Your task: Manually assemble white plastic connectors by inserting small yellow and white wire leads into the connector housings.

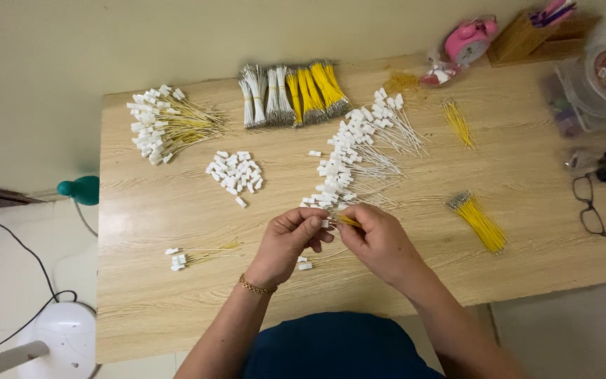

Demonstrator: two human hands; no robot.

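My left hand (290,238) pinches a small white plastic connector (325,224) over the front middle of the wooden table (142,295). My right hand (380,242) holds a short yellow wire (348,221) whose end meets the connector. Just above the hands lies a long row of white connectors with white wires (352,158). One loose white connector (305,266) rests on the table below my left hand.
A pile of loose white connectors (235,172) lies left of centre. Yellow-wired connectors (163,126) sit at far left, a few more (191,256) near the front. Wire bundles (292,91) line the back. Yellow wires (480,222) lie right. Glasses (588,203), pink clock (468,38).
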